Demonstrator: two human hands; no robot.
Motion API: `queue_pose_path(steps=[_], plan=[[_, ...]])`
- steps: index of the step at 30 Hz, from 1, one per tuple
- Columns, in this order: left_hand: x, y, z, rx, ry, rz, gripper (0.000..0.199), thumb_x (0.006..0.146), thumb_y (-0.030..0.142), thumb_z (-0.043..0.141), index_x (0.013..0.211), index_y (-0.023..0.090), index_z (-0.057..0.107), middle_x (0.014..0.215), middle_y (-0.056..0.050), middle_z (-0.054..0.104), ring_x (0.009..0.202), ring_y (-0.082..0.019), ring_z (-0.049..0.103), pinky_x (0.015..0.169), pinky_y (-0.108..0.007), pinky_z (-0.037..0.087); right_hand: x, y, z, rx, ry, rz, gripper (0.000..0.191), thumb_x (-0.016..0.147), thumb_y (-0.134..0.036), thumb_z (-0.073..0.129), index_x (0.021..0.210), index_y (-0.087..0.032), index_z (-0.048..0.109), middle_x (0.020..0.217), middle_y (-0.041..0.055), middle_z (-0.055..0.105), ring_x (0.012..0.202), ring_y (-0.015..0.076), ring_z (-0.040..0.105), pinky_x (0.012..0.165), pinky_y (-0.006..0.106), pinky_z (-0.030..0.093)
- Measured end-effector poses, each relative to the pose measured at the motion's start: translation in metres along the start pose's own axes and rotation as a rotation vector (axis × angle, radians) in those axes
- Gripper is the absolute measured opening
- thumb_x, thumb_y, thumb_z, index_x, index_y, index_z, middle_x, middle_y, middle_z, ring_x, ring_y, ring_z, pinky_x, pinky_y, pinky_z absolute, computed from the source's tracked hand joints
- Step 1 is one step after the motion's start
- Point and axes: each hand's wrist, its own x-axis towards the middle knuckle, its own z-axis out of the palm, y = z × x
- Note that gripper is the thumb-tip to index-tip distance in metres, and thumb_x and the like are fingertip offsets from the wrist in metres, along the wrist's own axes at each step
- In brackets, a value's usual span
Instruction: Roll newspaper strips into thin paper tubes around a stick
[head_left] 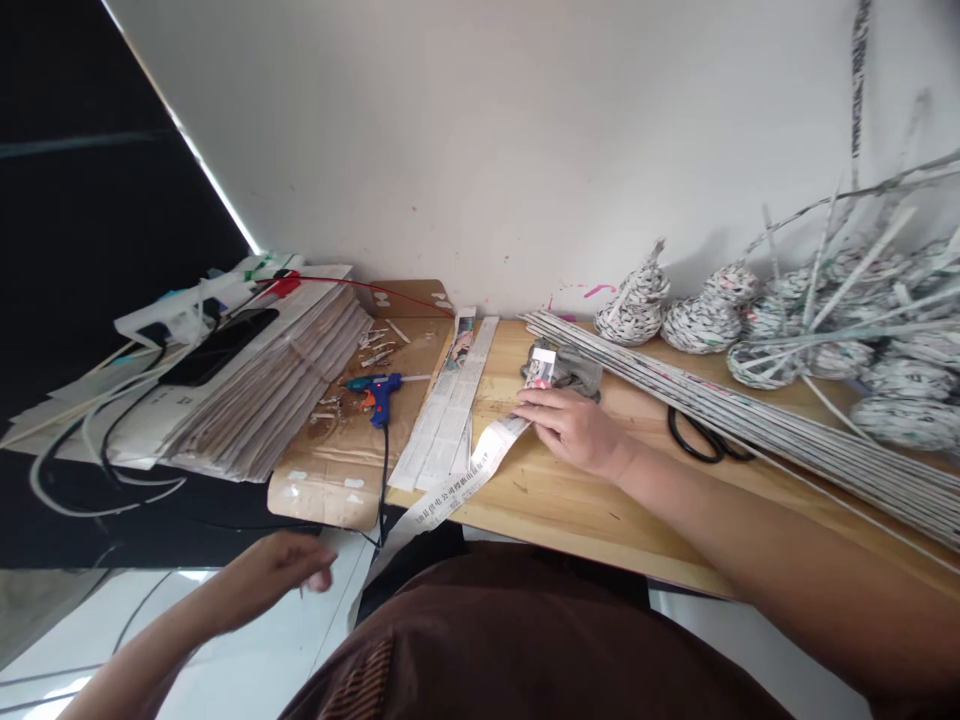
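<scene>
My right hand (574, 428) pinches the upper part of a long newspaper strip (457, 492), which runs down to the left and hangs past the table's front edge. A grey cloth (576, 372) lies just behind that hand. My left hand (289, 568) is in the air left of the strip's lower end, in front of the table, with its fingers curled; a thin bit shows under them, too small to name. Flat newspaper strips (442, 410) lie left of my right hand. Beside them, a blue glue gun (381, 398) rests on brown cardboard (330, 498).
At the left, a tall stack of paper (277, 400) carries a black phone (221, 347) and cables. Thin paper rods (720, 405) cross the table's right side, over black scissor handles (697, 440). Woven paper pieces (636, 300) stand along the wall at the right.
</scene>
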Motion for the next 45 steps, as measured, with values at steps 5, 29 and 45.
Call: queue_pose_path(steps=[5, 29, 45], plan=[[0.021, 0.106, -0.004, -0.399, 0.006, 0.259, 0.034, 0.088, 0.044, 0.055, 0.110, 0.023, 0.068, 0.113, -0.009, 0.068, 0.106, -0.026, 0.060, 0.081, -0.035, 0.053, 0.003, -0.002, -0.006, 0.042, 0.107, -0.054, 0.032, 0.091, -0.012, 0.050, 0.117, -0.015, 0.067, 0.123, 0.0129, 0.064, 0.111, 0.0225, 0.062, 0.095, 0.042, 0.053], [0.089, 0.180, 0.067, -0.950, -0.170, 0.215, 0.047, 0.073, 0.031, 0.077, 0.116, 0.019, 0.062, 0.103, -0.007, 0.065, 0.088, -0.016, 0.063, 0.065, -0.026, 0.057, 0.003, -0.006, -0.009, 0.104, 0.065, -0.092, 0.041, 0.089, -0.005, 0.044, 0.125, -0.018, 0.059, 0.126, 0.0101, 0.063, 0.121, 0.0200, 0.056, 0.097, 0.039, 0.051], [0.104, 0.192, 0.061, -1.098, -0.122, 0.302, 0.028, 0.075, 0.035, 0.075, 0.086, 0.011, 0.068, 0.080, -0.004, 0.065, 0.072, -0.011, 0.066, 0.066, -0.021, 0.055, 0.002, 0.019, -0.012, -0.281, -0.150, 0.397, 0.023, 0.092, -0.024, 0.047, 0.099, -0.015, 0.068, 0.099, 0.0163, 0.069, 0.096, 0.0307, 0.060, 0.080, 0.043, 0.046]])
